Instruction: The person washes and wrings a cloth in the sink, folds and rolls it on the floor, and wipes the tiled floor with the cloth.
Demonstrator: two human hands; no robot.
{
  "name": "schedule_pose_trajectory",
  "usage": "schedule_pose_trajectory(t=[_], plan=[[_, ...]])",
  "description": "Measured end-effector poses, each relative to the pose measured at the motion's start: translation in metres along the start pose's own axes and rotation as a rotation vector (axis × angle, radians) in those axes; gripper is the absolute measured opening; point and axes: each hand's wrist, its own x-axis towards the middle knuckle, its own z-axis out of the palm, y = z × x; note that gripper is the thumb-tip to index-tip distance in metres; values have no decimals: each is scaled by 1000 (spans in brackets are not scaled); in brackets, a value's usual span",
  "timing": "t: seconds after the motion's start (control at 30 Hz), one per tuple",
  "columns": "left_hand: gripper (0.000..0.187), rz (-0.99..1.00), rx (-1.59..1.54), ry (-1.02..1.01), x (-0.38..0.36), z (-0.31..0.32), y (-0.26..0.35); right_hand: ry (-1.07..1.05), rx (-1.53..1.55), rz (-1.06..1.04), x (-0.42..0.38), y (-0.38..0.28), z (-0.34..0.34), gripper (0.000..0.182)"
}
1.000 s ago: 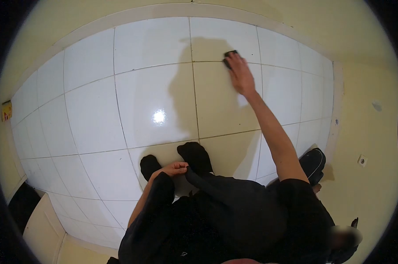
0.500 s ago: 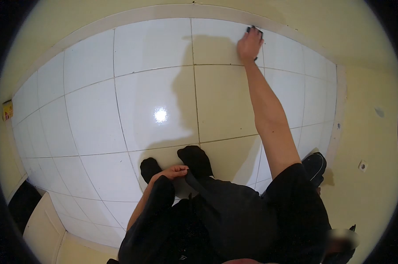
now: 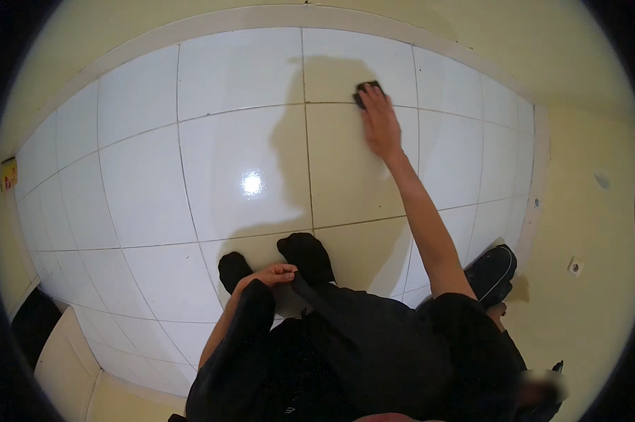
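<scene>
A person crouches over a white tiled floor (image 3: pixel 156 183), right arm stretched out ahead. The right hand (image 3: pixel 380 126) lies flat, fingers together, pressing a small dark sponge (image 3: pixel 365 90) against the floor — only the pad's far edge shows beyond the fingertips. The sponge sits on a grout line, just beyond the feet and short of the pale skirting (image 3: pixel 472 56) where floor meets yellow wall (image 3: pixel 584 141). The left hand (image 3: pixel 275 273) is curled near the knee, fingers pinching the black trouser fabric (image 3: pixel 345 309), beside two black-socked feet (image 3: pixel 307 257). A dark shoe (image 3: pixel 496 271) lies to the right of the feet, near the wall — a ceiling light glints (image 3: pixel 251 184) on the tile to their left.
</scene>
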Motion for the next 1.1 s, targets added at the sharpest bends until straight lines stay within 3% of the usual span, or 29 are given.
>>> schedule_pose_trajectory(t=[0.23, 0.47, 0.6, 0.67, 0.73, 0.8, 0.87, 0.93, 1.0, 1.1], plan=[[19, -64, -35, 9, -8, 6, 13, 285, -198, 554, -28, 103, -17, 47], [23, -46, -12, 44, -13, 2, 3, 393, -340, 776, 60, 125, 6, 37], [26, -4, -19, -11, -14, -9, -13, 351, -274, 623, 106, 113, 26, 35], [25, -5, -40, -3, -15, -4, -10, 470, -241, 366, 127, 104, 55, 36], [24, -24, -41, 41, -18, 1, -3, 406, -186, 378, 140, 51, 63, 38], [23, -57, -48, 74, -18, 8, 6, 394, -39, 117, 140, 15, 84, 39], [23, -62, -44, 61, -13, 9, 8, 250, 125, -102, 138, -37, 103, 36], [22, -43, -32, 10, -11, 5, 7, -277, 851, 30, 137, -113, 51, 36], [22, -34, 73, 9, -5, 7, 11, -367, 1073, 142, 135, -144, 56, 36], [24, -12, 118, -17, 3, 5, 7, -357, 1212, 127, 129, -178, 30, 36]])
